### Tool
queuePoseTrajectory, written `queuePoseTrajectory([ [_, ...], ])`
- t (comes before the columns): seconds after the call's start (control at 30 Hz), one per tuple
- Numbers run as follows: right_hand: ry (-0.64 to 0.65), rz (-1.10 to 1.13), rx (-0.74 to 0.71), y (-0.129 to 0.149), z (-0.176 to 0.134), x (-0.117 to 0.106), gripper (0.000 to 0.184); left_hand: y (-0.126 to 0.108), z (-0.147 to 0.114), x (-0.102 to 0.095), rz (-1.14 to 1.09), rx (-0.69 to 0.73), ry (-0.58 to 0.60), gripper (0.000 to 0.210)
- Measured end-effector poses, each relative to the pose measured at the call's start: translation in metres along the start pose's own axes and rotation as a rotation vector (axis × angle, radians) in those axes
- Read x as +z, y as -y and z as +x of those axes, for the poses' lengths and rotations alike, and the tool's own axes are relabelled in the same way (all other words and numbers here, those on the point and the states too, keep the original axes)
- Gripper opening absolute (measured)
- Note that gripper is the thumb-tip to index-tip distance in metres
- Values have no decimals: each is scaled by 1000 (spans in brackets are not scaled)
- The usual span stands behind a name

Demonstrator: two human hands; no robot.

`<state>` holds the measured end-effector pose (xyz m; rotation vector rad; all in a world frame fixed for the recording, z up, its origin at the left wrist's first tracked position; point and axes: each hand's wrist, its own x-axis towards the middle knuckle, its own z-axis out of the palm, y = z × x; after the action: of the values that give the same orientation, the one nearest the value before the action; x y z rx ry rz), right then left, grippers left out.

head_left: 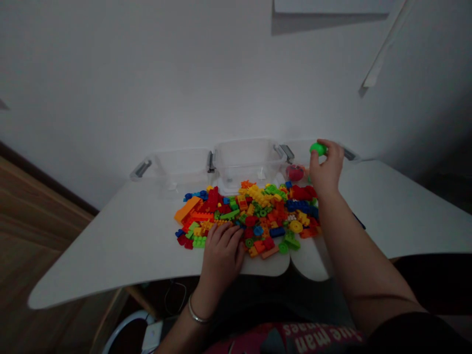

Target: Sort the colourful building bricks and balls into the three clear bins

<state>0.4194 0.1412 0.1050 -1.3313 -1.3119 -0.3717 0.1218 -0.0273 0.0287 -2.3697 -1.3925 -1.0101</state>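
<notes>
A bright green ball (318,149) is pinched between the thumb and fingers of my right hand (329,169), raised over the right clear plastic box (303,146). Inside that box lie a red round piece (295,172) and some other coloured bits, partly hidden by the hand. My left hand (223,248) rests on the front left of a heap of coloured toy bricks (258,196), fingers slightly bent and apart, with nothing visibly held. Among the heap are a large orange block (188,210), a yellow wheel-like piece (295,226) and a dark blue brick (277,232).
The middle clear box (250,152) and the left clear box (184,164), with grey latches, stand along the wall behind the heap. The white table (121,236) has a curved notch in its front edge. A cable and a white device (152,337) are below.
</notes>
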Motion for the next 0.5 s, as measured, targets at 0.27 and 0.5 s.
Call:
queuePoseTrajectory([
  [0.27, 362, -366, 40, -26, -1, 10, 39, 1, -2, 1, 9, 10, -4, 23],
  [0.5, 420, -485, -33, -30, -3, 10, 43, 1, -2, 1, 12, 11, -1, 25],
])
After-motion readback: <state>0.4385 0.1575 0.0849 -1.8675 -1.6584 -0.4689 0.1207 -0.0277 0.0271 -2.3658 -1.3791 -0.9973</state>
